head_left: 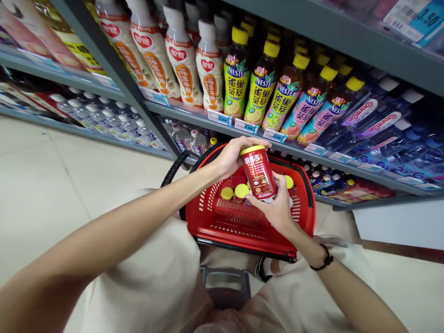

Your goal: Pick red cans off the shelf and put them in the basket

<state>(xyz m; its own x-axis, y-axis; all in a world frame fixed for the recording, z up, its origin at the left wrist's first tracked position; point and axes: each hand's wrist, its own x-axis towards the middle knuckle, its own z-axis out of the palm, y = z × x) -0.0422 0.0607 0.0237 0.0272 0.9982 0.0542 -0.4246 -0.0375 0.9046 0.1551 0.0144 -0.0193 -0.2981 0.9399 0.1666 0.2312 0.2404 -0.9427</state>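
A red can with a yellow lid (pixel 260 173) is held above the red shopping basket (pixel 222 219), slightly tilted, its printed side facing me. My left hand (pixel 233 157) is at its top, the fingers reaching behind the lid and partly hidden. From below and the right, my right hand (pixel 279 203) grips the can's base between thumb and fingers. Inside the basket, under the can, lie several containers with yellow lids, among them a yellow-lidded container (pixel 242 190) close to my right thumb.
A shelf (pixel 194 111) ahead carries peanut milk bottles (pixel 182 60), Nestea bottles (pixel 265 83) and blue-labelled water bottles (pixel 378 120). The black basket handle (pixel 173 169) leans to the left. Between my legs is a grey stool-like object (pixel 227 282). Tiled floor (pixel 52 171) stretches left.
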